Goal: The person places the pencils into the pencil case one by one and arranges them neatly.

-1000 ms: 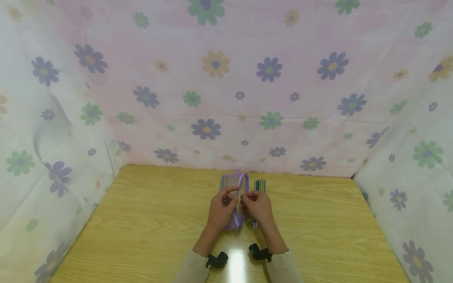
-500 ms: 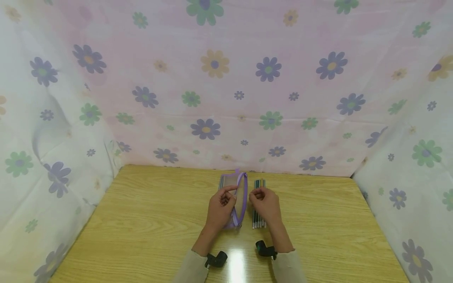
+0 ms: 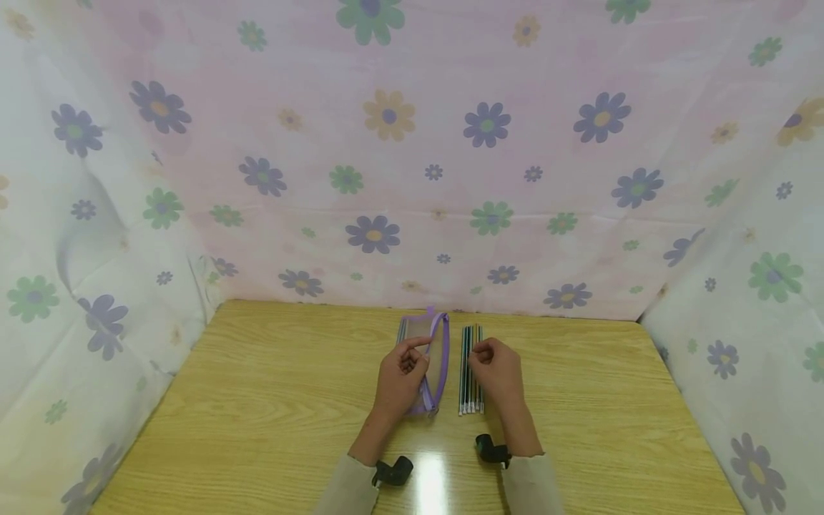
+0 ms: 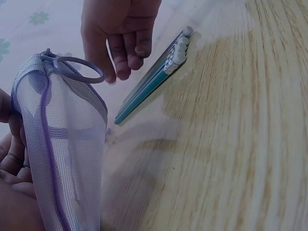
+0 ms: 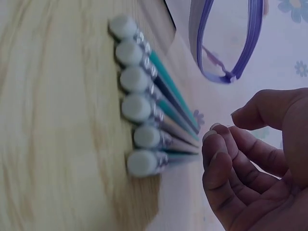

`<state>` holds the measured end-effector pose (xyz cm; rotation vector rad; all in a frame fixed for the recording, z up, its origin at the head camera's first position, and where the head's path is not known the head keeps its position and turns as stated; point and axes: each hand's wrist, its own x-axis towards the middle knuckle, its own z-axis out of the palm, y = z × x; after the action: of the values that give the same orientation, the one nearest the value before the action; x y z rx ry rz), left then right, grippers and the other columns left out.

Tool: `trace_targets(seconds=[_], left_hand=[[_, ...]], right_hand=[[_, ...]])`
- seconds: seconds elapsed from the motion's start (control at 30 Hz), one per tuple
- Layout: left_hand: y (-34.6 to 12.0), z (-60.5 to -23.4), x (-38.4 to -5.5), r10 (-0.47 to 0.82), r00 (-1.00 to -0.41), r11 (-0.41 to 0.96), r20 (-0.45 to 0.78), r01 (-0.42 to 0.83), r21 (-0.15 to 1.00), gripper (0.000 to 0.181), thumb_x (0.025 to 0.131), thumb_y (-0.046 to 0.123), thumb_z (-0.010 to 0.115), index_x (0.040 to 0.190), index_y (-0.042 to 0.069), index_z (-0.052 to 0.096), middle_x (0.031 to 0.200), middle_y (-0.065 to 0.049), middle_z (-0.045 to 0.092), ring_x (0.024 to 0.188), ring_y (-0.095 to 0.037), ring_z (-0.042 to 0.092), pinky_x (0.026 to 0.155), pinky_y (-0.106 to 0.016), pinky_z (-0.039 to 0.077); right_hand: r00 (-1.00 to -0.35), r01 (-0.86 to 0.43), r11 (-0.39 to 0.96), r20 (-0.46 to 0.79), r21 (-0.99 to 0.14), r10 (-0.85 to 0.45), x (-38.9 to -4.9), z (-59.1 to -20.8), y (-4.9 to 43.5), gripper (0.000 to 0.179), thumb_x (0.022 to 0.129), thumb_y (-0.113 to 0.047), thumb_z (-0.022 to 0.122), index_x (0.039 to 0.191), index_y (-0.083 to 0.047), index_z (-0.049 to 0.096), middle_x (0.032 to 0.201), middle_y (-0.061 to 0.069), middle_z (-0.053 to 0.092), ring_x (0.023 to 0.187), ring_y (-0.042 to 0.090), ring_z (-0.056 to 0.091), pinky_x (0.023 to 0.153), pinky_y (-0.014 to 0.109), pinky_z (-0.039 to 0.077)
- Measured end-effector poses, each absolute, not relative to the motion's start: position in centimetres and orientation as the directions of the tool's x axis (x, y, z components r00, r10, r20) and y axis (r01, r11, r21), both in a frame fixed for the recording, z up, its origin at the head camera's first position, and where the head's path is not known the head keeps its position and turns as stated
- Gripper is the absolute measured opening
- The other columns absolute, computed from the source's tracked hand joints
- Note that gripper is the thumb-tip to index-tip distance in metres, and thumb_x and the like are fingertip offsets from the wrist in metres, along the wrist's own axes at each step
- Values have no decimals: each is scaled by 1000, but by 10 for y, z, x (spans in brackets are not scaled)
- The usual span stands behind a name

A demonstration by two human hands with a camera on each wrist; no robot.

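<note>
A purple-edged mesh pencil case (image 3: 445, 361) lies near the table's middle, its zipped mouth gaping to the right. My left hand (image 3: 399, 379) pinches one edge of that mouth; in the left wrist view its fingers (image 4: 14, 159) are behind the mesh. A ring zip pull (image 4: 79, 70) hangs at the near end. Right of the case lies a row of several pencils (image 3: 466, 379), white erasers (image 5: 132, 79) toward me. Over the row's right side hovers my right hand (image 3: 502, 375), fingers loosely bent, thumb apart from them, nothing between.
Thin grey-green sticks (image 3: 402, 330) show at the case's left edge; I cannot tell whether they are inside it. A flowered cloth (image 3: 412, 179) walls the wooden table (image 3: 592, 415) at the back and both sides. Each wrist carries a black camera mount (image 3: 394, 472).
My right hand has moved away from the case's mouth, rightward to above the pencils. The left hand keeps its hold on the case, whose mouth now shows more fully.
</note>
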<state>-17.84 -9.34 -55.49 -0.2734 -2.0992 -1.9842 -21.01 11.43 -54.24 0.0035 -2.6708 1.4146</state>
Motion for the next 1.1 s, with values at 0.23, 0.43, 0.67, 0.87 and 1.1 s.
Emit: trace_targets(seconds=[0.23, 0.43, 0.67, 0.87, 1.1], left_hand=[[-94, -555, -179, -30, -956, 63, 293, 290, 955, 33, 101, -1, 66, 129, 15, 73, 80, -12, 64, 62, -8, 50, 58, -19, 41], [-93, -554, -179, -33, -947, 43, 318, 317, 947, 31, 101, -1, 66, 129, 11, 73, 79, -13, 64, 61, -8, 50, 57, -20, 42], [-93, -555, -179, -33, -949, 47, 312, 310, 949, 32, 101, -2, 66, 128, 14, 74, 79, -11, 64, 60, -8, 50, 57, -19, 41], [-94, -555, -178, -27, -952, 63, 305, 303, 951, 34, 101, -2, 65, 129, 15, 73, 79, -12, 64, 61, -8, 49, 58, -19, 41], [-94, -554, -178, -28, -954, 66, 300, 298, 952, 32, 101, -1, 65, 129, 13, 73, 80, -12, 64, 62, -8, 50, 58, -19, 41]], right_hand=[[-990, -38, 596, 112, -802, 88, -213, -545, 124, 15, 89, -8, 73, 102, 0, 75, 89, 11, 72, 81, 24, 68, 70, 35, 57], [-988, -49, 633, 130, -773, 82, -213, -546, 128, 11, 87, -6, 72, 96, 0, 74, 82, 10, 70, 74, 22, 65, 66, 35, 54], [-989, -21, 654, 110, -756, 95, -212, -550, 128, 9, 87, -6, 74, 92, 0, 73, 81, 9, 71, 73, 22, 66, 66, 38, 55], [-989, 32, 656, 69, -754, 128, -211, -551, 128, 11, 87, -10, 78, 89, 0, 72, 79, 9, 71, 70, 22, 66, 63, 39, 55], [-988, 71, 670, 41, -739, 151, -211, -548, 127, 12, 85, -10, 79, 84, -1, 72, 76, 9, 69, 67, 22, 64, 62, 38, 54]])
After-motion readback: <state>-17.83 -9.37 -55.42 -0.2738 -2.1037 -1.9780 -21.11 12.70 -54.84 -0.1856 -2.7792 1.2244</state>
